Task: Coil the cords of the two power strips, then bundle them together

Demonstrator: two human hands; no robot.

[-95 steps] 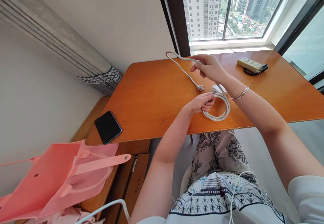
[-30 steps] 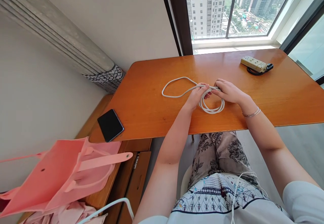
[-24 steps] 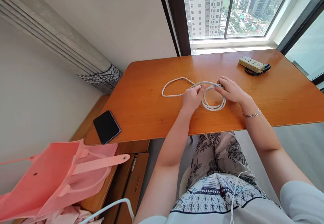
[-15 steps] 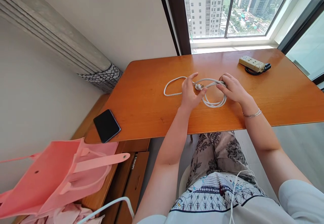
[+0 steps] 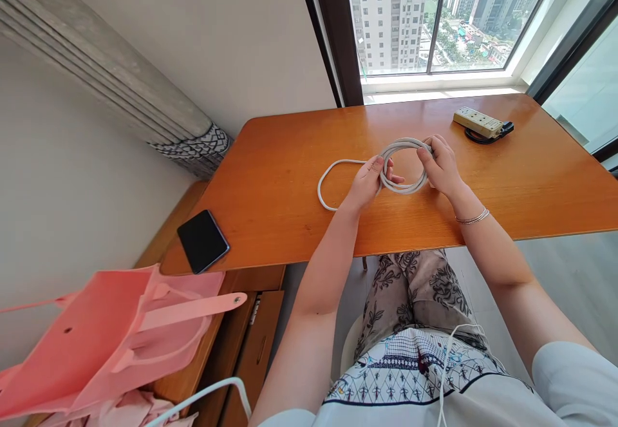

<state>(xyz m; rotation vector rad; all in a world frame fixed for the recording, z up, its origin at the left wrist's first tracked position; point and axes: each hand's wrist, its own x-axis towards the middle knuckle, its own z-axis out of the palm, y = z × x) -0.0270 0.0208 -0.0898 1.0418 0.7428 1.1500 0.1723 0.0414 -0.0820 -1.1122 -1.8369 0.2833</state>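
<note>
A white power cable (image 5: pixel 406 189) is wound into a round coil of several loops, held between both hands over the wooden table (image 5: pixel 284 221). My left hand (image 5: pixel 369 181) grips the coil's left side, thumb on top and fingers curled behind. My right hand (image 5: pixel 440 164) is closed around the coil's right side. One loose loop of the cable runs out left of my left hand and lies on the table. The cable's plug is hidden from view.
A beige power strip (image 5: pixel 477 122) with a black cord sits at the table's back right. Near the front left edge lies a black phone or tablet (image 5: pixel 203 240). A pink bag (image 5: pixel 111 337) stands below on the left. Behind the table is a window (image 5: pixel 434 21).
My left hand, open beside the plug before, has closed on the coil's left side. The coil has risen and rounded out, and the loose loop has shifted toward me.
</note>
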